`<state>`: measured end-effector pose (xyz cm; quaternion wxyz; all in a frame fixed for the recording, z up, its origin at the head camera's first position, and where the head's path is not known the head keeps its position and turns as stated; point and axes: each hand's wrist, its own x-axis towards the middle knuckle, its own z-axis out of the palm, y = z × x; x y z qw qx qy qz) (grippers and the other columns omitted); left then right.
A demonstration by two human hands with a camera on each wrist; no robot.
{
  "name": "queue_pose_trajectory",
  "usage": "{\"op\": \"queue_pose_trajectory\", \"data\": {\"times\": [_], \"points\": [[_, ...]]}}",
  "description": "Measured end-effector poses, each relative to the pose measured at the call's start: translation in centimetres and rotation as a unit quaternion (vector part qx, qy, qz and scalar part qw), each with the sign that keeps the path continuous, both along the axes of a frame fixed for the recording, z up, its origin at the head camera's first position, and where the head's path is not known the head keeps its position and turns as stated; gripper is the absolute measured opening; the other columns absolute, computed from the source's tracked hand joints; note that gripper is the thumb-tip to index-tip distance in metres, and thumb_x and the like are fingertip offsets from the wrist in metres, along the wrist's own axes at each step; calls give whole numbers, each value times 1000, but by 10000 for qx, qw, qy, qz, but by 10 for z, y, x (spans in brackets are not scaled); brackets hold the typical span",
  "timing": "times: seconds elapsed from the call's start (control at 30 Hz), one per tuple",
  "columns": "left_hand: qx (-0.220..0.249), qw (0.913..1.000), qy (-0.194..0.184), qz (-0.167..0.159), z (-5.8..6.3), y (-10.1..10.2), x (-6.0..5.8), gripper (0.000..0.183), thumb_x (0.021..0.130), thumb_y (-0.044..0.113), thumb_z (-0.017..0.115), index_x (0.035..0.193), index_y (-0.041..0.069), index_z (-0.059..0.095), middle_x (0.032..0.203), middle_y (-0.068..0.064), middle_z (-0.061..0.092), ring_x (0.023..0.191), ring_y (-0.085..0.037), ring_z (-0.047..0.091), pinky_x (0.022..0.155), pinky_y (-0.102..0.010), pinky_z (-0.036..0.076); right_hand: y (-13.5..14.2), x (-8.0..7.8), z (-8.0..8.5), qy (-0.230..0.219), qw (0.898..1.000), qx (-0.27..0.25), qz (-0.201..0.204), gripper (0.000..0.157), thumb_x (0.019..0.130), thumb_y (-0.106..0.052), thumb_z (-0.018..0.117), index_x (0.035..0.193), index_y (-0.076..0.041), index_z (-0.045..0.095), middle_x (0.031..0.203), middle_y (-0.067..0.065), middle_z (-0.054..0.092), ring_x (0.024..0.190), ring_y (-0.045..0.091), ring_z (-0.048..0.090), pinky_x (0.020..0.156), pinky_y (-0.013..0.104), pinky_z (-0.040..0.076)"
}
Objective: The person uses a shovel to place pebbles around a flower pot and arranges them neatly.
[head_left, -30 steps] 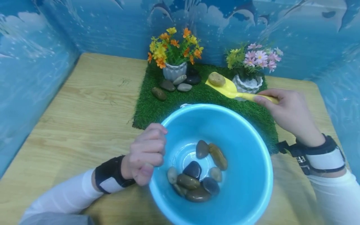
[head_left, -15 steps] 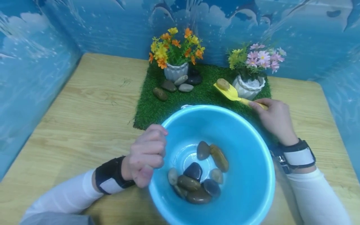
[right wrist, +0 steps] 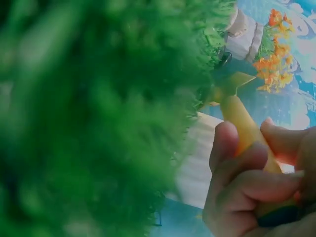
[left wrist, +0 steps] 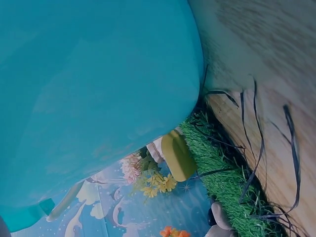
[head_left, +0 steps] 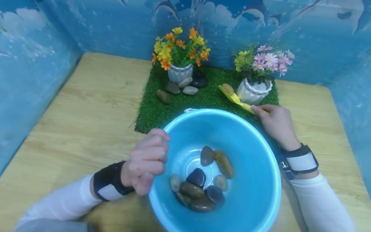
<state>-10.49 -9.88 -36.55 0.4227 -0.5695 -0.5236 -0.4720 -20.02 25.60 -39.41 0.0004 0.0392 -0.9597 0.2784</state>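
My right hand (head_left: 276, 124) grips the handle of a yellow toy shovel (head_left: 234, 99). A tan stone (head_left: 228, 89) lies against the shovel's scoop, which is turned on its side low over the turf; whether the stone also touches the turf is unclear. In the right wrist view, fingers and thumb wrap the yellow handle (right wrist: 242, 126). A light-blue bucket (head_left: 252, 167) stands in front with several stones (head_left: 191, 189) at its bottom. At its left rim my left hand (head_left: 150, 158) holds on with curled fingers. The left wrist view shows mostly the bucket's outer wall (left wrist: 94, 89).
A green turf mat (head_left: 147, 112) lies behind the bucket on the wooden table (head_left: 84, 119). On it stand a white pot of orange and yellow flowers (head_left: 179, 73) and a white pot of pink flowers (head_left: 250, 93). Several dark and grey stones (head_left: 190, 90) lie beside the left pot.
My right hand has come left and nearer the bucket. The shovel's scoop has dropped and tipped sideways, with the stone now at its far edge. My left hand stays at the rim.
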Motion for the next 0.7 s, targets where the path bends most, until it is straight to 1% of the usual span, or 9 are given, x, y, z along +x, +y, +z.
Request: {"op": "queue_pose_trajectory", "data": {"times": [0.17, 0.27, 0.33, 0.43, 0.53, 0.63, 0.7], "points": [[-21, 10000, 16, -10, 0, -1, -1, 52, 102, 19, 25, 51, 19, 35, 54, 5, 38, 55, -16, 40, 72, -41, 39, 8, -3, -3, -646, 9975, -267, -39, 68, 97, -64, 43, 99, -2, 72, 72, 10, 64, 51, 24, 47, 48, 36, 35], [-50, 10000, 7, 3, -1, -2, -1, 52, 102, 19, 25, 51, 19, 35, 54, 4, 39, 56, -17, 40, 73, -41, 39, 11, -5, -1, -1143, 9916, -593, -119, 73, 95, -69, 41, 98, -1, 69, 68, 8, 59, 52, 22, 46, 47, 36, 35], [-65, 10000, 10, 10, -1, -1, -1, 52, 102, 19, 26, 51, 19, 35, 55, 4, 39, 56, -17, 40, 73, -41, 39, 13, -6, 0, -1359, 9869, -856, -177, 75, 94, -70, 41, 97, 0, 67, 65, 7, 55, 50, 20, 43, 46, 36, 35], [-40, 10000, 19, 17, 0, -1, 0, 51, 102, 19, 26, 51, 19, 35, 55, 4, 39, 56, -17, 40, 73, -41, 39, 15, -8, 0, -1598, 9797, -1187, -228, 77, 93, -70, 41, 98, 3, 65, 63, 4, 52, 48, 16, 41, 44, 34, 34], [-3, 10000, 5, 9, 0, 0, 1, 51, 102, 18, 26, 52, 19, 34, 55, 4, 38, 56, -17, 40, 73, -41, 39, 17, -9, 1, -1783, 9728, -1460, -229, 78, 94, -69, 41, 107, 5, 62, 66, 3, 54, 49, 13, 42, 44, 31, 36], [43, 10000, 14, 8, -1, 1, 2, 51, 102, 18, 25, 52, 19, 34, 54, 4, 38, 56, -17, 40, 73, -41, 39, 19, -8, 5, -1931, 9683, -1572, -191, 79, 94, -68, 41, 118, 6, 57, 73, 4, 59, 52, 12, 45, 48, 29, 39], [55, 10000, 3, 8, -1, 1, 2, 52, 102, 18, 25, 51, 19, 34, 54, 4, 37, 56, -17, 40, 74, -41, 39, 19, -7, 10, -1906, 9686, -1589, -163, 79, 95, -67, 41, 121, 5, 56, 77, 6, 60, 53, 12, 46, 50, 29, 40]]}}
